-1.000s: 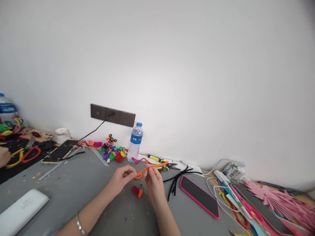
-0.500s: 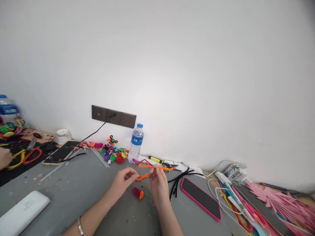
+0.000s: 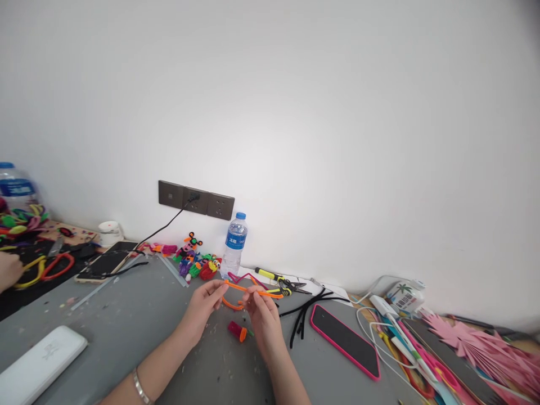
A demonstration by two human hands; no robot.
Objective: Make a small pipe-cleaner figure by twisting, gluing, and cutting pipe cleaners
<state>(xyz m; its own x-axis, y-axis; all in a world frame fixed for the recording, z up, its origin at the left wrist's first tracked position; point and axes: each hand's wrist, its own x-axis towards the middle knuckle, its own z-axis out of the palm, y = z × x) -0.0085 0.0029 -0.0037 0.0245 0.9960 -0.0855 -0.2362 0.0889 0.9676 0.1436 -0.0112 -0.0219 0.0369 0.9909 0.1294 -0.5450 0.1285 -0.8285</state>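
An orange pipe cleaner (image 3: pixel 236 287) stretches between my two hands. My left hand (image 3: pixel 202 309) pinches its left end, and a silver bangle circles that wrist. Thumb and fingertips of my right hand (image 3: pixel 262 315) are closed on it farther along, with a bent tail sticking out to the right. Below and behind the fingers curves more orange pipe cleaner (image 3: pixel 230 304); whether it is the same piece I cannot tell. On the grey table (image 3: pixel 211 371), under my hands, lies a small dark-red fuzzy roll (image 3: pixel 235 329) with an orange end. A bent magenta pipe cleaner (image 3: pixel 244 275) is behind them.
Yellow-and-black cutters (image 3: pixel 287 284), a water bottle (image 3: pixel 234 244) and fuzzy figures (image 3: pixel 198 261) line the wall. Black pipe cleaners (image 3: pixel 301 316) and a pink-cased phone (image 3: pixel 345 341) lie right; a white case (image 3: pixel 46 363) lies left. Another person's hand (image 3: pixel 9 271) is near scissors (image 3: pixel 57 267).
My left hand has moved up and taken hold of the orange pipe cleaner's left end. My right hand has shifted slightly left and down with it.
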